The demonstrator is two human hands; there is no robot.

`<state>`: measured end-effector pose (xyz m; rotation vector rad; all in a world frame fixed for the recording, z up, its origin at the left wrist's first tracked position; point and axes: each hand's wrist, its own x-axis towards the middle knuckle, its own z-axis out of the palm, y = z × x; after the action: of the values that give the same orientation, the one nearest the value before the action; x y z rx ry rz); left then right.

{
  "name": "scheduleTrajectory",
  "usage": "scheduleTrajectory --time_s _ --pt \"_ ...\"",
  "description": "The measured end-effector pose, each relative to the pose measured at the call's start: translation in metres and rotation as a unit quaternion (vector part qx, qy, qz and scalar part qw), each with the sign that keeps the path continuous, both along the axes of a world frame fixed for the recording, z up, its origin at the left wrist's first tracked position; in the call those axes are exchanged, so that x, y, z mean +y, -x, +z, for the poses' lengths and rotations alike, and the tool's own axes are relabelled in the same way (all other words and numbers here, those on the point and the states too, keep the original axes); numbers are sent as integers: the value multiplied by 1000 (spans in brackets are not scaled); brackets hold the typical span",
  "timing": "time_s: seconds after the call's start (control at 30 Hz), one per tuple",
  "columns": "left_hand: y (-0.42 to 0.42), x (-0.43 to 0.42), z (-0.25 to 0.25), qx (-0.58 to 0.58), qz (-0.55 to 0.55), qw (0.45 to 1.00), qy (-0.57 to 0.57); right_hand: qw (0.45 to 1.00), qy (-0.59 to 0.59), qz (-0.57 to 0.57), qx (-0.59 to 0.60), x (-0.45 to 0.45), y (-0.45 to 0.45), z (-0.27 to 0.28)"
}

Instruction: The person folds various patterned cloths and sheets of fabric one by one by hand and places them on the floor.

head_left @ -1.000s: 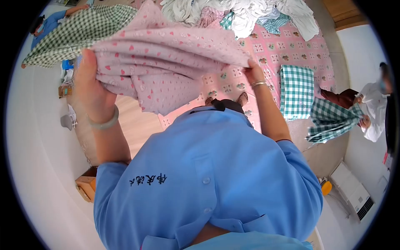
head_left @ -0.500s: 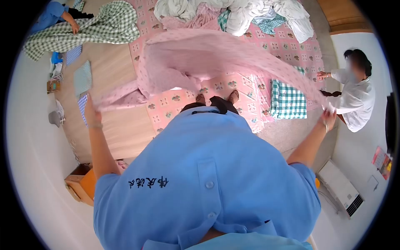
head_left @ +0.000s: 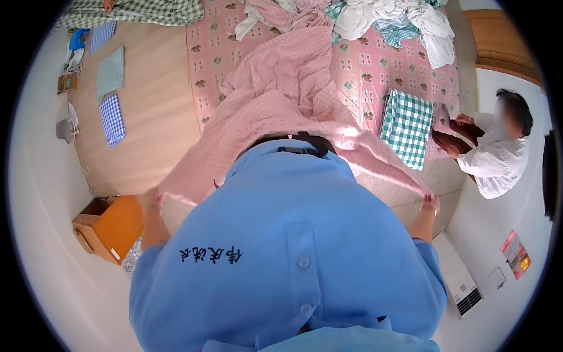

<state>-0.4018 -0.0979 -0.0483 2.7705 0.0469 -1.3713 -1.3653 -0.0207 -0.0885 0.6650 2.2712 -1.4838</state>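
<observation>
A large pink cloth (head_left: 275,105) with small dots is spread out in front of my body, running up toward the pile at the top of the view. At its near left corner my left hand (head_left: 153,202) is closed on the edge, slightly blurred. My right hand (head_left: 431,204) pinches the near right corner, with the cloth stretched between the two hands. The cloth hides my feet. A folded green-and-white checked cloth (head_left: 406,128) lies to the right of the pink one.
White and mixed laundry (head_left: 375,17) is heaped at the top. Folded checked pieces (head_left: 112,119) lie on the wooden surface (head_left: 152,117) at left. A wooden box (head_left: 111,229) stands lower left. Another person (head_left: 498,146) in white sits at right; a co-worker's hand (head_left: 108,5) touches green checked cloth (head_left: 135,12).
The pink cloth has gone from bunched in the air to spread low and outward. My hands have moved apart and down toward my body. The person in white has come into fuller view.
</observation>
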Motion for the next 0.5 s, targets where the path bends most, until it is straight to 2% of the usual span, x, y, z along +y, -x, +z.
scheduleTrajectory --time_s 0.03,0.1,0.2,0.23,0.27,0.3,0.4,0.5 --pt "12 -15 -1 11 -19 1000 -5 991 43 122 -27 12 40 -62" --pt "23 -29 -8 31 -47 998 -3 989 -10 145 -36 -72 -31 -28" --pt "22 -6 -9 42 -64 997 25 954 -134 261 -62 -69 -31 -22" --pt "18 11 -6 42 -57 997 24 939 -215 262 -58 -45 -25 -16" --pt "12 34 -2 41 -47 998 17 943 -261 205 -35 -22 -39 7" --pt "5 58 4 36 -30 999 6 979 -170 108 -22 28 -20 11" --pt "-16 125 31 11 26 999 -41 964 -265 -15 29 130 -5 59" --pt "-30 163 47 -12 63 995 -77 931 -363 22 21 151 -17 61"
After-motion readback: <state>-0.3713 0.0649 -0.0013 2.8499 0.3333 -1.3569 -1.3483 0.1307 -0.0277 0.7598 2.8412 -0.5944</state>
